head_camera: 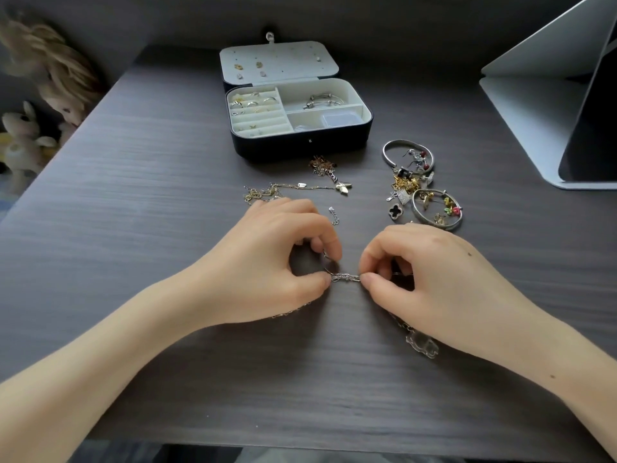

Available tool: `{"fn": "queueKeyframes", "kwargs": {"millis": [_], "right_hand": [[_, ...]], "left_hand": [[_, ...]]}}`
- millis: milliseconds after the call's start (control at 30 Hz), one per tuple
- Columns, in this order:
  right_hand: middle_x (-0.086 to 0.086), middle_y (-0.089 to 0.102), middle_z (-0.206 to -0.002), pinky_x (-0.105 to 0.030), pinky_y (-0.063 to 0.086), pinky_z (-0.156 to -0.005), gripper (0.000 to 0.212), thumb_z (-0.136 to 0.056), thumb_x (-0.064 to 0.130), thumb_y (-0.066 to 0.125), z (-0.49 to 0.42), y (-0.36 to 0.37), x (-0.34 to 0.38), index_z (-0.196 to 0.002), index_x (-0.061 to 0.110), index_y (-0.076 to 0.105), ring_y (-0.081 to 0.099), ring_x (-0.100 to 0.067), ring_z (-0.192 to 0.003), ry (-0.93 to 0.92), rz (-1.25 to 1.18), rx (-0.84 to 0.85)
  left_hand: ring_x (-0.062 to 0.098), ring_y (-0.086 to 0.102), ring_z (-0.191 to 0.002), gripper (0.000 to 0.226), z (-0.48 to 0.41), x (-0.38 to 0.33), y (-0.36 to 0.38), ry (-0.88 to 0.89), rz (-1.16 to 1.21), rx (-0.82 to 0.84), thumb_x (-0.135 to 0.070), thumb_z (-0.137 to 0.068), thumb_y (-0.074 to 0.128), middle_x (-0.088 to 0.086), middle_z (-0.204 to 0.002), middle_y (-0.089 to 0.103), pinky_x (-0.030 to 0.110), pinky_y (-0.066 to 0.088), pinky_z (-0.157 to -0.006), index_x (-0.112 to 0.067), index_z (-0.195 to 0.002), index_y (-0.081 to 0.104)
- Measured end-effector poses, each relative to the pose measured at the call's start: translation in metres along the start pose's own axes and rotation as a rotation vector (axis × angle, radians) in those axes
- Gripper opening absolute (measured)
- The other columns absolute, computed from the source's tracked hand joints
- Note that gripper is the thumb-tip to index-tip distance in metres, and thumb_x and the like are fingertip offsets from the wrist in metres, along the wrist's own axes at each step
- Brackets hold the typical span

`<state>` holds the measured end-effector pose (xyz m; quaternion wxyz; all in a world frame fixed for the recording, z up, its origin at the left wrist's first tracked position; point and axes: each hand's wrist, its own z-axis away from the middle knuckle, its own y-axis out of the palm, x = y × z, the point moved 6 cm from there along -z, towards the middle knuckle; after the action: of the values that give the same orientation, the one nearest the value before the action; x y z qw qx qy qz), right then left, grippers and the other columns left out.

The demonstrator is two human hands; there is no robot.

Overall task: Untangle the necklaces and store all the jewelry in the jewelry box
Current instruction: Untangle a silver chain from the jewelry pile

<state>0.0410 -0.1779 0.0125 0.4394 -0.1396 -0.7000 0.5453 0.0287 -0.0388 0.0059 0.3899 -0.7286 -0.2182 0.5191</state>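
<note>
The untangling step is in hand. The left hand [270,262] and the right hand [434,269] each pinch, thumb against forefinger, one end of a short twisted stretch of silver chain [346,278], low over the desk [160,168] near its front edge. The other fingers are curled in. More chain trails out from under both hands, and a clear pendant [422,345] lies by the right wrist, seemingly on the same chain. Whether the twist is one necklace or two wound together I cannot tell.

Beyond the hands a gold necklace [267,192] lies in a loose snarl, with a rose-gold heap [322,166] between it and the jewelry box [300,143]. The box stands open at the back of the desk, with rings in its left slots and bangles in the rear right compartment. Off its right front corner lies a pile of loose pieces: two silver bangles [405,141], earrings and a black clover pendant [396,211].

Most of the task seems left to do. The next move likely calls for easing the two pinch points apart gently, so the twist loosens instead of tightening, then picking out a free end.
</note>
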Motion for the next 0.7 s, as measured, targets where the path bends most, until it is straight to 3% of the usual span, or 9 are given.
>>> {"fn": "queueKeyframes", "kwargs": {"millis": [267, 533, 700], "right_hand": [[0.017, 0.053, -0.067, -0.014, 0.036, -0.07, 0.008, -0.073, 0.027, 0.055, 0.0, -0.001, -0.005, -0.078, 0.031, 0.06, 0.045, -0.005, -0.072, -0.009, -0.024, -0.083], [0.02, 0.046, -0.069, -0.015, 0.032, -0.065, 0.011, -0.071, 0.019, 0.057, 0.001, -0.007, -0.006, -0.079, 0.024, 0.062, 0.038, -0.003, -0.07, -0.016, 0.051, -0.207], [0.016, 0.048, -0.071, -0.021, 0.032, -0.06, 0.02, -0.075, 0.045, 0.051, 0.001, -0.005, 0.001, -0.076, 0.027, 0.06, 0.042, -0.008, -0.068, -0.033, 0.091, -0.219]], "left_hand": [[0.007, 0.044, -0.076, 0.003, -0.011, -0.012, 0.004, 0.048, -0.132, 0.086, -0.035, -0.069, 0.059, -0.013, -0.076, 0.05, 0.031, 0.033, -0.076, -0.034, -0.072, 0.059], [0.008, 0.044, -0.076, 0.01, -0.009, -0.009, 0.008, 0.017, -0.107, 0.081, -0.038, -0.073, 0.047, -0.012, -0.074, 0.048, 0.033, 0.034, -0.08, -0.033, -0.068, 0.055], [0.009, 0.044, -0.074, 0.015, -0.006, -0.008, 0.007, 0.04, -0.103, 0.053, -0.04, -0.074, 0.044, -0.012, -0.074, 0.047, 0.033, 0.032, -0.077, -0.031, -0.069, 0.056]]}}
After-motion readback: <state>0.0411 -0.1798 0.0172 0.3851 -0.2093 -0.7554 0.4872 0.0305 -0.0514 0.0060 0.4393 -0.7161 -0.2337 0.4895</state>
